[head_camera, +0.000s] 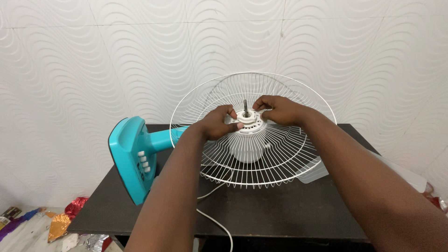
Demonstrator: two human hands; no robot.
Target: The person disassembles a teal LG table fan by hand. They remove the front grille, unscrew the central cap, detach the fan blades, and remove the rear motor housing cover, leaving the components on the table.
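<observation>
Both hands meet at the middle of the fan's rear guard: the left hand [219, 122] has its fingers curled onto the near-left edge of the white locking ring [247, 117], and the right hand [275, 109] pinches the ring's far-right edge, so each is closed on that ring rather than spread open. Straight up between the two sets of fingertips stands the bare metal motor shaft [245, 106]. Spreading out from under the ring in every direction is the white wire guard [280, 158], tilted like a shallow dish facing up toward the person. Just below the grip, seen through the wires, sits the white motor housing [247, 150]. Out to the left of the left wrist runs the turquoise neck, ending in the turquoise base [128, 156] tipped on its side, with a row of white push-buttons [143, 162] on it. Below the hands a white power cord [219, 221] trails off the near edge of the dark table [289, 210], on which the whole fan lies. Far down and left of everything, on the floor, lie scraps of shiny coloured foil [60, 223]. Behind it all rises a white wall [93, 56] with a wavy relief.
</observation>
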